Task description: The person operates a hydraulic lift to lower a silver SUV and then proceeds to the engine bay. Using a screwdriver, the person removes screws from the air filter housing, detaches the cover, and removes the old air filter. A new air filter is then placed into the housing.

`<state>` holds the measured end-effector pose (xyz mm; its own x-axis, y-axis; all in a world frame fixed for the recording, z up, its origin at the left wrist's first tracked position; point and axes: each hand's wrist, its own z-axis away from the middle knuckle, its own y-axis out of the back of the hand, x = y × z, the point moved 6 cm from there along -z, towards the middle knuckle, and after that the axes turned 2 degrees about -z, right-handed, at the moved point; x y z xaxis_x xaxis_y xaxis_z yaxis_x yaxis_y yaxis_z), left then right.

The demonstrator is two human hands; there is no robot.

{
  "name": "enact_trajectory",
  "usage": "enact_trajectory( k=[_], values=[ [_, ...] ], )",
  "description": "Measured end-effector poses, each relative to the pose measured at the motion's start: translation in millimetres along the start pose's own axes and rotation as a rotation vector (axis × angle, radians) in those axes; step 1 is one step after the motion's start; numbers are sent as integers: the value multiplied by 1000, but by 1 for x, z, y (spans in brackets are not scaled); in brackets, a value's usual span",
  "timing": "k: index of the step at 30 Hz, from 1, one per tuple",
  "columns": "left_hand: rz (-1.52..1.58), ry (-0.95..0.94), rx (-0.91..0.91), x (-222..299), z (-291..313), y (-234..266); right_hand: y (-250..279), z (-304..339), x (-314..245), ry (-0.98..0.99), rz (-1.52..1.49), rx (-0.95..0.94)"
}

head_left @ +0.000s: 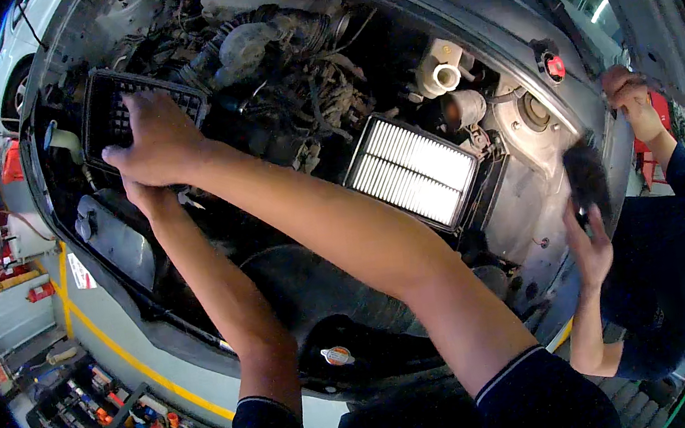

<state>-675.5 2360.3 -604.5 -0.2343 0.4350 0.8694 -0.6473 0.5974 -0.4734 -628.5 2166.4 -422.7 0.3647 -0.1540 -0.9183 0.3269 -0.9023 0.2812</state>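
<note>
My right hand (161,142) reaches across to the far left of the engine bay, over a black air filter housing (190,103) with a grid inside. Its thumb and a finger are spread apart over the box; the remaining fingertips are hidden. Under it lies my left hand (136,186), mostly covered, so its fingers cannot be made out. Right of my forearms, a rectangular white pleated air filter (414,173) with a black rim lies tilted in the bay, apart from both hands.
The engine (253,45) fills the bay's middle. A co-worker's hand (590,248) at right is by a blurred dark object (585,171); their other hand (632,97) is raised near the hood. A radiator cap (338,356) sits near me. A tool tray (120,421) stands lower left.
</note>
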Motion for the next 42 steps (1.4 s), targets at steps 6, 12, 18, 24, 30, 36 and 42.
enact_trajectory(
  k=[6,12,18,24,30,36,42],
  values=[
    [-68,81,185,4,19,-33,60,70,16,-100,-131,7],
    [-115,31,354,25,43,-53,100,116,50,-120,-115,48],
    [-566,-208,568,45,50,-46,138,154,71,-245,-67,28],
    [-899,-566,628,62,71,-75,162,184,91,-338,-80,92],
    [-957,-973,399,58,112,-132,162,205,111,-431,-181,203],
    [-770,-942,93,43,130,-169,161,211,115,-435,-135,228],
    [-751,-864,24,35,118,-162,160,216,90,-407,11,238]
  ],
)
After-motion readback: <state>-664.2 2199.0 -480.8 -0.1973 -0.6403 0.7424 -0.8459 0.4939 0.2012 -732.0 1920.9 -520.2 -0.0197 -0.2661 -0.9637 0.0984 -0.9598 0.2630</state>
